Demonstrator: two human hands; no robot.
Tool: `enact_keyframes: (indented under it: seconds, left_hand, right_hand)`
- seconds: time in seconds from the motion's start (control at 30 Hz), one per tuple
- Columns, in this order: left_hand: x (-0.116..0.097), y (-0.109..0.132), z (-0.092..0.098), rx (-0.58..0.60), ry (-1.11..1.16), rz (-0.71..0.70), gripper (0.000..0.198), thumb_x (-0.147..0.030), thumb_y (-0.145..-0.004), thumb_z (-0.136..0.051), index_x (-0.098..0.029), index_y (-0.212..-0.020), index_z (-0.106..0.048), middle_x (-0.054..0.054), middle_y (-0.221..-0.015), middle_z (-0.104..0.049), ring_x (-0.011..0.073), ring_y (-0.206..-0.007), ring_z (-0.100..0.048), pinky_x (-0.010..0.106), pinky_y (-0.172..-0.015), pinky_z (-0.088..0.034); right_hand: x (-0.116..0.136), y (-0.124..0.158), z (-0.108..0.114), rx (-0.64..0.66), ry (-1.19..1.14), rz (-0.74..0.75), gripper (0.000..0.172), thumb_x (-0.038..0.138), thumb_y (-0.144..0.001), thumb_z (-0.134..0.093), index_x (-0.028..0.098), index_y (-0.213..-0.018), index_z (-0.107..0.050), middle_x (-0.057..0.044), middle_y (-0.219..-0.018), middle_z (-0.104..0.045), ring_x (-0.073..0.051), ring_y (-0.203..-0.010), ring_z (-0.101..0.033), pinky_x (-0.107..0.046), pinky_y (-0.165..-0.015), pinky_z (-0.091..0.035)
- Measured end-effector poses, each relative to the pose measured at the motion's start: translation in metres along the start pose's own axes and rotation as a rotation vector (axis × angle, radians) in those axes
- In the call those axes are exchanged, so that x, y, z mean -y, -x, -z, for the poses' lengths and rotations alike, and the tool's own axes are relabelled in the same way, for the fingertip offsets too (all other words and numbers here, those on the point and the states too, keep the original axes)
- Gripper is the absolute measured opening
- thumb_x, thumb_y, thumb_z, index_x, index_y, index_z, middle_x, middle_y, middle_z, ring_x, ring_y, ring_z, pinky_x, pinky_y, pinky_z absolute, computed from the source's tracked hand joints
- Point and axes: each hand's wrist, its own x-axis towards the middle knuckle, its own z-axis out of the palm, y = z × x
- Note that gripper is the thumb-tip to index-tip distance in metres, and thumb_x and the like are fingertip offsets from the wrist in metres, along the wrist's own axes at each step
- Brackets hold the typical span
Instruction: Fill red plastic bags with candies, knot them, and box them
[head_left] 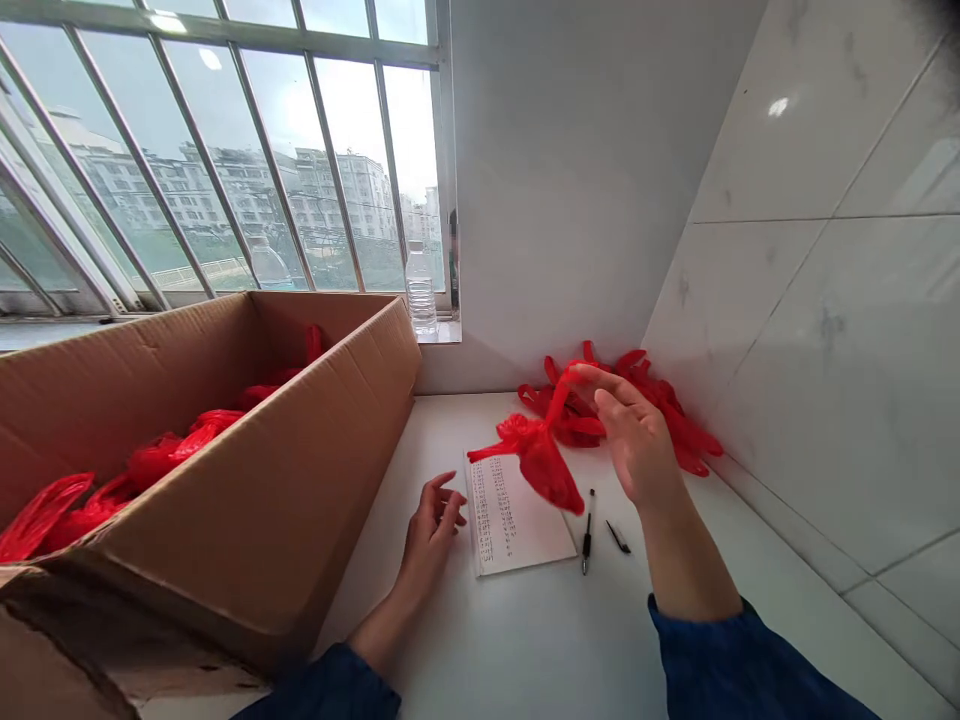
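Observation:
My right hand (pixel 634 425) pinches one end of a red plastic bag (pixel 551 465), which hangs down over an open notebook (pixel 517 525) with handwritten columns. Left of the notebook, my left hand (pixel 433 522) hovers close to the page edge with loosely curled, parted fingers and nothing in them. Behind my right hand lies a heap of red plastic bags (pixel 679 415) against the wall corner. A black pen (pixel 587 535) and its separate pen cap (pixel 618 537) rest to the right of the notebook.
A large open cardboard box (pixel 247 500) stands on the left, with several red bags (pixel 161 455) inside. On the window sill is a clear plastic bottle (pixel 421 290), beside a barred window (pixel 300 150). A marbled tile wall (pixel 847 350) bounds the white tabletop (pixel 510 640) on the right.

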Motion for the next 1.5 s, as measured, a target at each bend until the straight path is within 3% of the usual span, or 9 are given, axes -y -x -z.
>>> enact_keyframes:
  seconds: [0.2,0.5,0.7,0.8,0.97,1.13,1.23,1.33,1.5]
  left_hand:
    - [-0.005,0.003,-0.001,-0.174,0.110,-0.085,0.048,-0.054,-0.099,-0.034,-0.023,-0.133,-0.046,0.011,-0.125,-0.056,0.0218,-0.100,-0.061,0.039,-0.085,-0.052]
    - [-0.019,0.016,0.002,-0.202,0.117,-0.357,0.046,-0.052,-0.099,-0.039,-0.028,-0.138,-0.045,0.010,-0.141,-0.046,0.0251,-0.119,-0.052,0.041,-0.100,-0.047]
    - [-0.024,0.016,0.008,-0.156,-0.237,-0.326,0.056,-0.034,-0.096,-0.053,-0.034,-0.149,-0.034,0.010,-0.145,-0.044,0.0116,-0.078,-0.060,0.025,-0.064,-0.051]
    - [-0.025,0.015,0.011,-0.052,-0.374,-0.365,0.051,-0.027,-0.096,-0.050,-0.036,-0.145,-0.042,0.007,-0.147,-0.042,0.0101,-0.075,-0.061,0.026,-0.068,-0.053]
    - [-0.025,0.014,0.012,0.007,-0.513,-0.553,0.036,-0.022,-0.092,-0.054,-0.030,-0.125,-0.065,0.009,-0.135,-0.051,0.0249,-0.114,-0.058,0.040,-0.096,-0.049]
    - [-0.027,0.015,0.012,-0.138,-0.660,-0.589,0.008,-0.028,-0.085,-0.064,-0.024,-0.085,-0.071,0.009,-0.114,-0.063,0.0266,-0.099,-0.055,0.039,-0.085,-0.046]
    - [-0.027,0.015,0.014,-0.186,-0.548,-0.518,0.018,-0.032,-0.086,-0.061,-0.022,-0.071,-0.064,0.008,-0.107,-0.066,0.0268,-0.099,-0.054,0.040,-0.089,-0.042]
    - [-0.025,0.017,0.013,-0.097,-0.400,-0.381,0.032,-0.036,-0.093,-0.050,-0.020,-0.065,-0.054,0.005,-0.089,-0.064,0.0208,-0.083,-0.055,0.032,-0.076,-0.042]
    - [-0.018,0.023,0.003,-0.078,-0.345,-0.254,0.040,-0.040,-0.096,-0.042,-0.020,-0.061,-0.042,-0.002,-0.059,-0.043,0.0133,-0.056,-0.039,0.027,-0.055,-0.029]
  right_hand:
    - [0.012,0.013,-0.016,0.081,0.001,-0.096,0.026,0.044,-0.095,-0.060,0.026,-0.110,-0.071,-0.006,-0.119,-0.071,-0.024,-0.110,-0.066,-0.049,-0.108,-0.046]
    - [0.047,0.041,-0.040,0.611,-0.132,0.020,0.056,0.050,-0.091,-0.066,0.037,-0.142,-0.050,-0.001,-0.152,-0.048,-0.028,-0.133,-0.052,-0.050,-0.112,-0.043]
    - [0.041,0.032,-0.037,0.562,-0.087,-0.050,0.037,0.050,-0.096,-0.057,0.031,-0.128,-0.064,-0.003,-0.126,-0.070,-0.023,-0.117,-0.065,-0.047,-0.106,-0.049]
    - [0.035,0.029,-0.036,0.446,-0.089,-0.103,0.031,0.046,-0.098,-0.056,0.029,-0.122,-0.067,-0.003,-0.125,-0.070,-0.021,-0.112,-0.068,-0.044,-0.105,-0.051]
    - [0.031,0.028,-0.035,0.372,-0.045,-0.128,0.033,0.048,-0.097,-0.057,0.030,-0.123,-0.066,-0.002,-0.125,-0.069,-0.021,-0.115,-0.066,-0.045,-0.107,-0.050]
    - [0.033,0.029,-0.033,0.341,0.031,-0.139,0.034,0.048,-0.097,-0.056,0.032,-0.127,-0.063,-0.002,-0.132,-0.065,-0.021,-0.121,-0.062,-0.044,-0.108,-0.048]
    - [0.033,0.027,-0.028,0.276,0.127,-0.107,0.041,0.047,-0.096,-0.058,0.035,-0.135,-0.055,-0.003,-0.138,-0.061,-0.022,-0.127,-0.057,-0.043,-0.105,-0.050]
    - [0.028,0.027,-0.020,0.259,0.410,-0.065,0.045,0.047,-0.095,-0.059,0.035,-0.137,-0.052,-0.005,-0.139,-0.060,-0.026,-0.120,-0.061,-0.039,-0.087,-0.056]
    - [0.010,0.035,-0.025,0.489,0.883,-0.064,0.020,0.044,-0.092,-0.061,0.025,-0.094,-0.069,-0.005,-0.093,-0.074,-0.025,-0.082,-0.069,-0.033,-0.063,-0.047]
